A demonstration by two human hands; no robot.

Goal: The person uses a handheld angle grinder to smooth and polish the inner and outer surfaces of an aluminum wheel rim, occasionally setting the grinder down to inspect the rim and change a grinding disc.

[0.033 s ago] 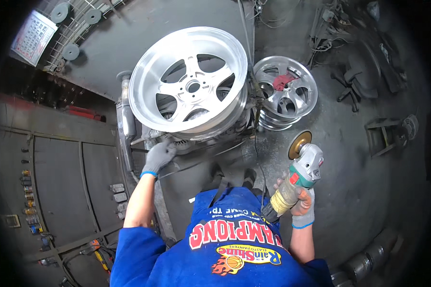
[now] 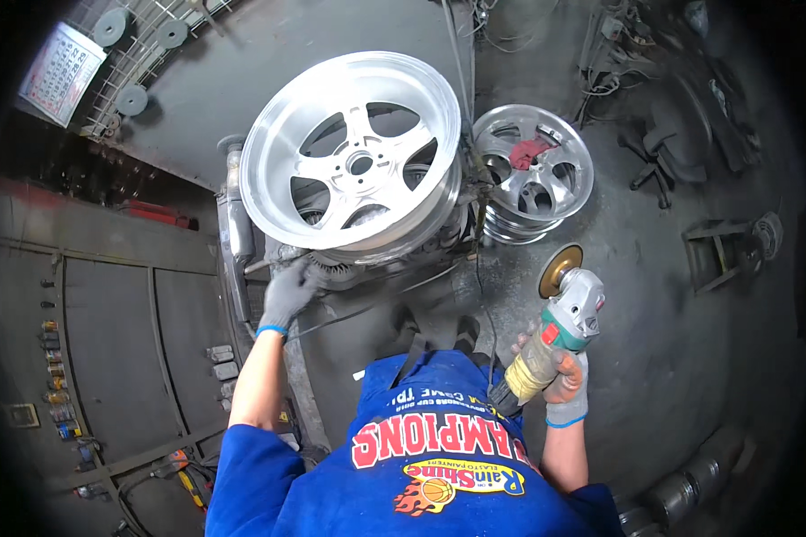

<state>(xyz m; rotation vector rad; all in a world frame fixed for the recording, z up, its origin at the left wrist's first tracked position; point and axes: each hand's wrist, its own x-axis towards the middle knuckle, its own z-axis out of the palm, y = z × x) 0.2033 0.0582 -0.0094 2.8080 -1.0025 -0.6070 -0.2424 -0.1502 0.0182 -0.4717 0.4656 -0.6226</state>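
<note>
My right hand (image 2: 566, 385), in a grey and orange glove, is wrapped round the body of an angle grinder (image 2: 575, 313). The grinder has a green and grey head, a yellow-wrapped handle and a round brown disc (image 2: 561, 271) tilted upward. A large silver alloy wheel (image 2: 407, 146) with five spokes rests on a stand ahead of me. My left hand (image 2: 290, 295), in a grey glove with a blue cuff, is just below the wheel's lower left rim, its fingers loosely bent and apart. Whether its fingertips touch anything there is hard to see.
Behind and right, a second silver wheel (image 2: 571, 170) carries a red cloth (image 2: 527, 154). A dark cord (image 2: 481, 286) hangs between the wheels and the grinder. A metal stool-like frame (image 2: 718, 255) stands at right. Tools and small bottles (image 2: 60, 394) line the left side.
My left hand has shifted slightly left and downward, away from the rim of the large wheel. My right hand and the grinder stay where they were.
</note>
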